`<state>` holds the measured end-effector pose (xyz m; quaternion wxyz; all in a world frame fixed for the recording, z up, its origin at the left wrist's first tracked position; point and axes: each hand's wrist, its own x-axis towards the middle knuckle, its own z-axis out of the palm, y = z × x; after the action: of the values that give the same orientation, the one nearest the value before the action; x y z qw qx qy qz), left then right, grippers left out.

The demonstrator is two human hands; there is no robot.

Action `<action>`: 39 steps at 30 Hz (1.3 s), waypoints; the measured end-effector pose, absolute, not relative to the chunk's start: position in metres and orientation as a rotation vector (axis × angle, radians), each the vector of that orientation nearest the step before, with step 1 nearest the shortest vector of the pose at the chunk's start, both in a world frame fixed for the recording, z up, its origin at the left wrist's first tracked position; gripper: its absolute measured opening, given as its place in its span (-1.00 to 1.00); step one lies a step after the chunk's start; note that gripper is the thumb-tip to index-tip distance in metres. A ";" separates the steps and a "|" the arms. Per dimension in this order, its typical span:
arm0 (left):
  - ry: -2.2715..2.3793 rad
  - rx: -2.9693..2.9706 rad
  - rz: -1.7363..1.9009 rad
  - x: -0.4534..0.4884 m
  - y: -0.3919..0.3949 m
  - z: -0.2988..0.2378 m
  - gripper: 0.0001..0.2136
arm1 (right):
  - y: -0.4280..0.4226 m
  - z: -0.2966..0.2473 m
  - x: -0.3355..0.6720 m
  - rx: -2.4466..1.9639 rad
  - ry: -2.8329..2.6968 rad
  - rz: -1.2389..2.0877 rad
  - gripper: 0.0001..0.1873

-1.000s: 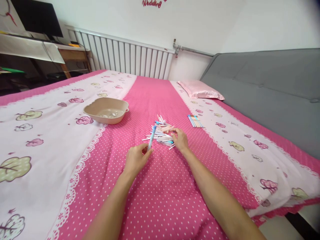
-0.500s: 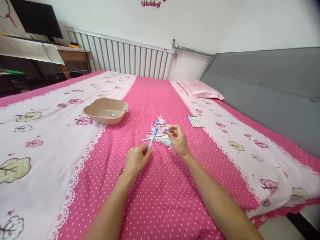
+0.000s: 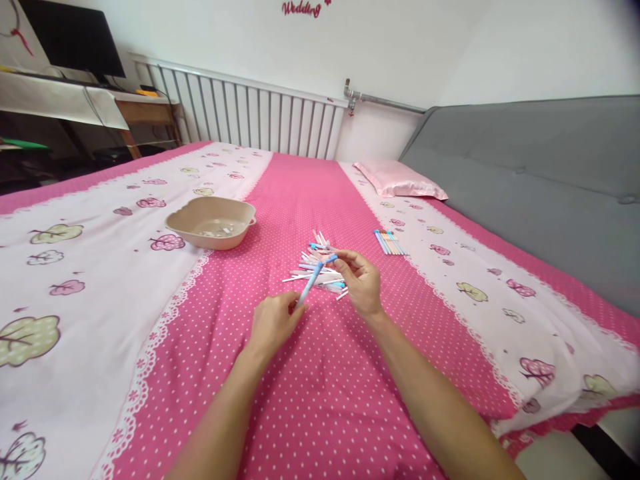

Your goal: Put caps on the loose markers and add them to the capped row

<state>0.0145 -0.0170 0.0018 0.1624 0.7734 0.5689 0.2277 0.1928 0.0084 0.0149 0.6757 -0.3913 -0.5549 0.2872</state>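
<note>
Bedspread [image 3: 320, 400] in pink with white dots is spread under everything. Far left, a beige basin [image 3: 211, 222] is seen resting on it. Next, the left hand [image 3: 273, 322] is clenched on the lower end of a blue pen [image 3: 311, 283], held tilted above the cloth. The right hand [image 3: 361, 280] is pinched on a small blue cap [image 3: 332, 257] just over the loose pen pile [image 3: 320, 267]. Further right, a neat row of pens [image 3: 391, 242] is laid.

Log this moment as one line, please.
left hand: holds blue pen | right hand: pinches blue cap | pen pile on bedspread
</note>
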 end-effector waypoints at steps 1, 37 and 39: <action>1.611 2.216 0.644 0.015 -0.017 0.002 -0.81 | 0.008 0.015 0.193 -0.886 -1.253 0.639 -0.76; 1.436 2.124 0.820 0.014 -0.016 -0.001 -0.78 | -0.005 0.023 0.187 -0.938 -1.475 0.551 -0.67; 1.412 2.072 0.868 0.014 -0.015 -0.001 -0.78 | -0.005 0.023 0.186 -0.962 -1.491 0.551 -0.70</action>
<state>0.0138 -0.0151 -0.0015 0.2416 0.7578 0.5165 0.3173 0.1865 -0.0050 0.0228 0.5987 -0.4148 -0.6427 0.2377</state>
